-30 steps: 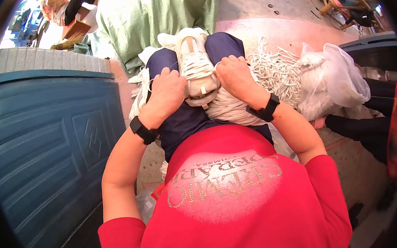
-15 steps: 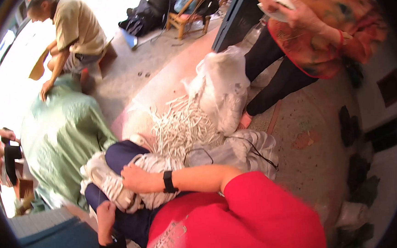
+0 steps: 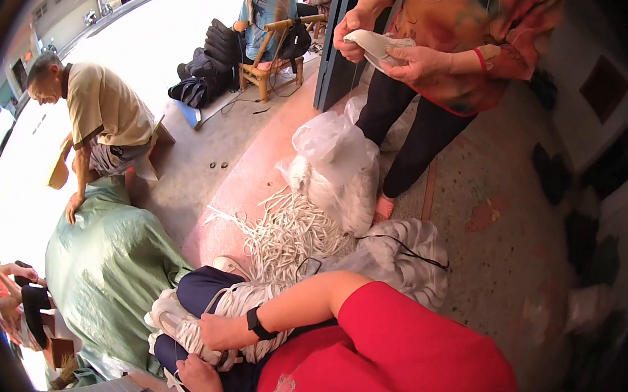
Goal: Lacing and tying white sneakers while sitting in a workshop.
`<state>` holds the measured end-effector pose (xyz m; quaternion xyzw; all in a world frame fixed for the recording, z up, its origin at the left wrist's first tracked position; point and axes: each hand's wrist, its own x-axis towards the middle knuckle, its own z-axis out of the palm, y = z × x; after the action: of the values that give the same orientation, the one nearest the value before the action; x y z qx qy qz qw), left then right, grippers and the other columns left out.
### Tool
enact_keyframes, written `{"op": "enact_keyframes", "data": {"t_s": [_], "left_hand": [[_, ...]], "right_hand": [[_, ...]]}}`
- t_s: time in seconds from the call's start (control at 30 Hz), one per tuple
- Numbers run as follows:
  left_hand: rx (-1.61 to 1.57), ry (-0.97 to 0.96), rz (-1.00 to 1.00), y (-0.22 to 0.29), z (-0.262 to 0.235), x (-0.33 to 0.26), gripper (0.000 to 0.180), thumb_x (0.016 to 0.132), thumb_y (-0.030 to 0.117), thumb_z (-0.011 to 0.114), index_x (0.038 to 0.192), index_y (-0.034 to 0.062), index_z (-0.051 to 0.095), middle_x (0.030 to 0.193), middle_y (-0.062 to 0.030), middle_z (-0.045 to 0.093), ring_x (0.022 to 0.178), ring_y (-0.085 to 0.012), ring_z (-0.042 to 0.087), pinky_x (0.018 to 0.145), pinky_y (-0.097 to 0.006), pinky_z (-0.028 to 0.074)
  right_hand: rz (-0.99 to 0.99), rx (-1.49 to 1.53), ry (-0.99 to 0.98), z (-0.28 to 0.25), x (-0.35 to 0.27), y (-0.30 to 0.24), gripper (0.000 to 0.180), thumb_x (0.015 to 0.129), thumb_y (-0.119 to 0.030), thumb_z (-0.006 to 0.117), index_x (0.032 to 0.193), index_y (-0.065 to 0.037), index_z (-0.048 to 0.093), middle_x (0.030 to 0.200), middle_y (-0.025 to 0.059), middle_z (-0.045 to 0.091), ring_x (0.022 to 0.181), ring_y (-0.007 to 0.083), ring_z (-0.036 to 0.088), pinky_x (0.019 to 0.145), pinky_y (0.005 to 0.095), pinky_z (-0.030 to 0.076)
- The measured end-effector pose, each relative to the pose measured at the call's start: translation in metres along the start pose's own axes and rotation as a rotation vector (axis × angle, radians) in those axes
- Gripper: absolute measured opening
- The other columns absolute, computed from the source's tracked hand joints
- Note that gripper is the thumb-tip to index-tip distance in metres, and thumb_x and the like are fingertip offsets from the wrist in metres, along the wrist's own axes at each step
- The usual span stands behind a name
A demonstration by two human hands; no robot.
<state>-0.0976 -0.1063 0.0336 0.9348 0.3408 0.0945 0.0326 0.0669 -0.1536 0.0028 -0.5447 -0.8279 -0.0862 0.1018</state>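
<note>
Over my lap lies a bundle of white straps (image 3: 243, 301), with a rounded white piece that looks like a shoe (image 3: 168, 310) at its left end. My right hand (image 3: 224, 332) rests against the bundle with its fingers curled closed; what they grip is hidden. Just below and to the left, my left hand (image 3: 200, 379) is closed in a pinch beside my dark-trousered leg. A thin line, perhaps a thread, shows above its fingertips, too fine to make out surely.
A heap of white cords (image 3: 291, 234) lies on the floor beyond my knees, beside a filled clear plastic bag (image 3: 334, 169). A green sheet (image 3: 110, 247) covers a mound at left, touched by a seated person. At right, a standing person holds a white curved piece (image 3: 380, 48).
The view has shifted, so the scene sits lower in the picture. My two hands have come closer together, the left one moving rightward toward the right one.
</note>
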Motion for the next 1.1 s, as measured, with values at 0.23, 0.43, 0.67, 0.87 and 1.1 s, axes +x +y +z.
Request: {"op": "enact_keyframes", "data": {"t_s": [0.23, 0.43, 0.67, 0.87, 1.1], "left_hand": [[0.377, -0.198, 0.192, -0.001, 0.004, 0.003, 0.013, 0.074, 0.016, 0.05, 0.066, 0.0081, 0.057, 0.066, -0.0063, 0.058, 0.076, -0.0224, 0.051, 0.067, -0.037, 0.036], [0.455, -0.292, 0.37, -0.005, -0.004, 0.011, 0.012, 0.071, 0.015, 0.052, 0.061, 0.0106, 0.058, 0.063, -0.0051, 0.059, 0.075, -0.0211, 0.051, 0.069, -0.038, 0.034], [-0.057, 0.099, 0.263, 0.004, -0.015, 0.01, 0.003, 0.074, 0.005, 0.052, 0.072, 0.0022, 0.053, 0.073, -0.009, 0.053, 0.077, -0.026, 0.048, 0.066, -0.037, 0.038], [-0.726, 0.085, -0.269, 0.016, -0.026, 0.031, 0.007, 0.08, 0.003, 0.057, 0.082, -0.0033, 0.056, 0.07, -0.0089, 0.056, 0.064, -0.0182, 0.051, 0.059, -0.03, 0.042], [-0.807, 0.016, -0.37, 0.0, -0.035, 0.048, 0.015, 0.081, 0.007, 0.057, 0.092, -0.0023, 0.056, 0.078, -0.0039, 0.056, 0.071, -0.0098, 0.051, 0.064, -0.023, 0.042]], "right_hand": [[-0.179, -0.003, -0.138, 0.0, 0.013, 0.004, 0.011, 0.066, -0.019, 0.058, 0.063, -0.013, 0.066, 0.061, 0.0016, 0.061, 0.061, 0.0197, 0.057, 0.051, 0.0357, 0.034], [-0.172, -0.026, -0.066, 0.025, 0.008, 0.002, 0.018, 0.069, -0.025, 0.055, 0.06, -0.012, 0.064, 0.063, 0.003, 0.06, 0.064, 0.0192, 0.054, 0.058, 0.034, 0.034], [-0.084, -0.006, 0.083, 0.02, -0.001, 0.01, 0.017, 0.073, -0.022, 0.051, 0.063, -0.012, 0.061, 0.066, 0.0024, 0.058, 0.069, 0.0184, 0.052, 0.064, 0.0393, 0.034], [0.313, 0.697, 0.378, -0.037, 0.019, 0.015, 0.015, 0.072, -0.013, 0.056, 0.084, -0.007, 0.051, 0.075, 0.007, 0.057, 0.075, 0.0275, 0.056, 0.074, 0.0354, 0.039], [0.614, 0.134, 0.999, -0.123, -0.058, 0.154, 0.055, 0.07, -0.012, 0.066, 0.118, 0.001, 0.042, 0.111, 0.0194, 0.05, 0.101, 0.0337, 0.049, 0.087, 0.0399, 0.038]]}}
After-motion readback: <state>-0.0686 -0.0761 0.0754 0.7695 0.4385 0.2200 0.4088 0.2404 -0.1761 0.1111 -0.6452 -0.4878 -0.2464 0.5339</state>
